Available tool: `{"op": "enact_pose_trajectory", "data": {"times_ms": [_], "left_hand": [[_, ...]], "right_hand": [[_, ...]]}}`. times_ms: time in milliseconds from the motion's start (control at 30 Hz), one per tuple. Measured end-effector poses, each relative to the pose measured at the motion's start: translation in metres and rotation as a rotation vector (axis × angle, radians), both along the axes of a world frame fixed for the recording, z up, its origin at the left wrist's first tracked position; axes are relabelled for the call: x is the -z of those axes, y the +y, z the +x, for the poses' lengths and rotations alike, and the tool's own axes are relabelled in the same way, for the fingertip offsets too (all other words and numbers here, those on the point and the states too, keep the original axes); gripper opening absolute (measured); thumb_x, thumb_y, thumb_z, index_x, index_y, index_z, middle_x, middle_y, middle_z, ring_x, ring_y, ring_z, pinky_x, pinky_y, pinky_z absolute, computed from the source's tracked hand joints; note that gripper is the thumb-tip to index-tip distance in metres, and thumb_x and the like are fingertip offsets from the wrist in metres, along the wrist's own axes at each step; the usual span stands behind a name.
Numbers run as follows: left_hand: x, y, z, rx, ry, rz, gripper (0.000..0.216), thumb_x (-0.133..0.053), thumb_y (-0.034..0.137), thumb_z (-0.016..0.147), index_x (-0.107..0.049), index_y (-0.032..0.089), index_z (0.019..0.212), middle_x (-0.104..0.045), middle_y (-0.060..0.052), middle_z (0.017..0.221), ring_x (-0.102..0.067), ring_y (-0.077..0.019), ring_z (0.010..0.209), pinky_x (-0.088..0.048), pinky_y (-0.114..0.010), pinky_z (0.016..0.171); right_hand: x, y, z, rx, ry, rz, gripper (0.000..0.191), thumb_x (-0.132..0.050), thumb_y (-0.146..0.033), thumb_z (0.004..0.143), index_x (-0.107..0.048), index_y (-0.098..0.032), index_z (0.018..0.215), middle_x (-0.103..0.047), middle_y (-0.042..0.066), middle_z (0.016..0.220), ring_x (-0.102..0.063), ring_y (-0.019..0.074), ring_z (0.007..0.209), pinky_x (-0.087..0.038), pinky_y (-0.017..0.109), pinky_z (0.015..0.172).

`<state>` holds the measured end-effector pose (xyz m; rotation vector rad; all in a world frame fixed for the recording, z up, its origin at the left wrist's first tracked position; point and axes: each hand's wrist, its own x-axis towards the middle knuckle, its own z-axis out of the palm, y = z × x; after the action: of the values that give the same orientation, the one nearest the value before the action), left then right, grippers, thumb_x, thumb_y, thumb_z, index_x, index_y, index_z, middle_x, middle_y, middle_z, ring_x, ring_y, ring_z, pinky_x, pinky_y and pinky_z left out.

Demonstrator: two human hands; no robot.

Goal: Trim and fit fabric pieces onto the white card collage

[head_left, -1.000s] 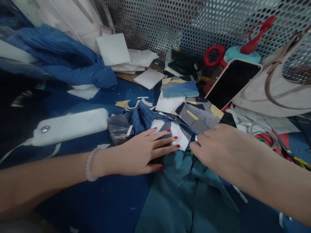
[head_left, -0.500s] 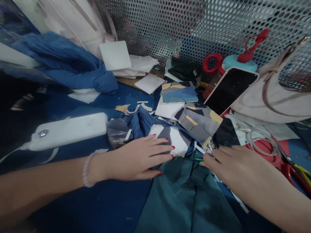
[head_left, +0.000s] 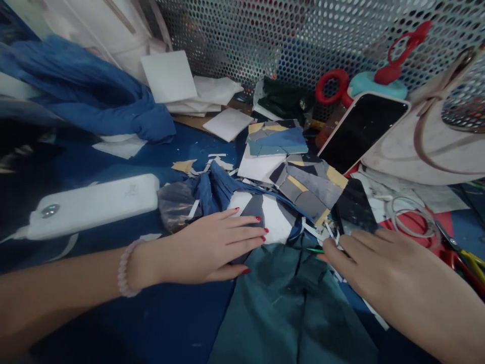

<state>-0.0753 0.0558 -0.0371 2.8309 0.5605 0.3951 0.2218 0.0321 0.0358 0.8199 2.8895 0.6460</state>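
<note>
My left hand (head_left: 212,247) lies flat with fingers spread, its fingertips on a white piece with grey patches (head_left: 278,222) and at the edge of a dark green cloth (head_left: 288,308). Over that cloth's upper right, my right hand (head_left: 375,268) is closed in a pinch on a thin green pointed tool (head_left: 315,250). Only its tip shows, so its exact kind is hidden. Creased blue fabric (head_left: 215,189) bunches up beyond my left fingers. Two boards covered in patches, one mostly blue (head_left: 278,141) and one mostly grey (head_left: 310,187), lie just behind.
A white power bank-like device (head_left: 98,202) with a cable sits at left. Blue cloth (head_left: 102,96) and white cards (head_left: 168,78) are behind it. A phone (head_left: 364,134) leans before a pale bag (head_left: 424,146). Scissors (head_left: 464,260) and a coiled cable (head_left: 413,222) lie at right.
The view has shifted slightly, so the things at left sit a little further left. My right hand appears slightly further right with the green tool; my left hand stays flat on the piece.
</note>
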Motion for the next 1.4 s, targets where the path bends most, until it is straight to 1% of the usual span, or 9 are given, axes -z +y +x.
{"op": "enact_pose_trajectory", "data": {"times_ms": [100,233,433,633,833,1100,1267,1333,1400], "left_hand": [[-0.001,-0.001,0.000,0.024,-0.068,0.049,0.032,-0.044,0.030,0.106,-0.062,0.014,0.128,-0.067,-0.013,0.134,-0.055,-0.0273,0.134,-0.043,-0.043,0.113],[-0.002,-0.002,0.000,0.051,-0.075,0.074,0.029,-0.044,0.026,0.106,-0.066,0.018,0.123,-0.068,-0.010,0.133,-0.057,-0.0247,0.131,-0.038,-0.042,0.117],[-0.005,0.000,0.001,0.074,0.017,0.026,0.037,-0.040,0.027,0.107,-0.062,0.014,0.133,-0.065,-0.010,0.138,-0.052,-0.0247,0.137,-0.029,-0.042,0.123],[-0.005,0.000,0.002,0.059,0.080,-0.041,0.041,-0.040,0.030,0.106,-0.056,0.013,0.140,-0.063,-0.012,0.140,-0.048,-0.0265,0.140,-0.030,-0.043,0.122],[-0.005,0.000,0.003,0.039,0.098,-0.082,0.042,-0.041,0.030,0.106,-0.055,0.013,0.141,-0.062,-0.013,0.141,-0.047,-0.0264,0.141,-0.029,-0.044,0.123],[-0.003,0.003,0.002,0.039,0.113,-0.140,0.045,-0.041,0.030,0.106,-0.048,0.012,0.147,-0.053,-0.015,0.151,-0.037,-0.0298,0.148,-0.025,-0.053,0.124],[-0.009,0.008,0.000,0.073,0.145,-0.190,0.050,-0.048,0.034,0.104,-0.046,0.012,0.149,-0.048,-0.015,0.154,-0.039,-0.0297,0.148,-0.023,-0.051,0.125],[-0.011,0.010,-0.001,0.074,0.143,-0.201,0.053,-0.052,0.035,0.102,-0.047,0.013,0.149,-0.049,-0.014,0.153,-0.041,-0.0291,0.146,-0.024,-0.049,0.125],[-0.012,0.012,-0.003,0.068,0.130,-0.200,0.054,-0.057,0.036,0.100,-0.048,0.015,0.149,-0.051,-0.013,0.152,-0.043,-0.0289,0.145,-0.026,-0.046,0.125]], "right_hand": [[-0.001,0.000,-0.003,0.013,0.020,0.009,0.034,-0.050,0.005,0.062,-0.069,-0.017,0.079,-0.064,0.002,0.062,-0.056,0.0192,0.054,-0.031,0.031,0.056],[-0.003,0.000,-0.003,0.033,0.040,0.022,0.028,-0.052,0.004,0.060,-0.064,-0.019,0.071,-0.060,0.001,0.058,-0.053,0.0194,0.051,-0.028,0.031,0.056],[-0.004,-0.002,-0.002,0.045,0.029,0.001,0.024,-0.053,0.003,0.068,-0.059,-0.020,0.074,-0.057,0.000,0.058,-0.053,0.0188,0.053,-0.027,0.031,0.058],[0.002,-0.004,-0.008,0.043,0.039,0.025,0.026,-0.048,0.003,0.075,-0.065,-0.017,0.077,-0.058,0.001,0.058,-0.052,0.0181,0.052,-0.026,0.032,0.058],[0.004,-0.005,-0.011,0.034,0.010,0.068,0.030,-0.046,0.003,0.073,-0.069,-0.014,0.079,-0.059,0.004,0.059,-0.053,0.0188,0.053,-0.028,0.032,0.059],[-0.003,-0.014,-0.013,0.012,-0.109,0.056,0.030,-0.047,0.003,0.074,-0.072,-0.013,0.082,-0.062,0.007,0.059,-0.053,0.0207,0.053,-0.030,0.033,0.057],[-0.008,-0.007,-0.005,0.026,-0.007,-0.026,0.032,-0.046,0.006,0.070,-0.067,-0.018,0.074,-0.061,0.003,0.058,-0.057,0.0191,0.050,-0.035,0.031,0.052],[-0.010,-0.002,0.000,0.042,0.046,-0.084,0.035,-0.045,0.007,0.070,-0.067,-0.018,0.081,-0.060,0.001,0.059,-0.058,0.0174,0.049,-0.037,0.029,0.050],[-0.011,0.003,0.006,0.060,0.089,-0.126,0.049,-0.042,0.008,0.070,-0.069,-0.015,0.103,-0.062,0.000,0.065,-0.058,0.0151,0.048,-0.038,0.025,0.047]]}}
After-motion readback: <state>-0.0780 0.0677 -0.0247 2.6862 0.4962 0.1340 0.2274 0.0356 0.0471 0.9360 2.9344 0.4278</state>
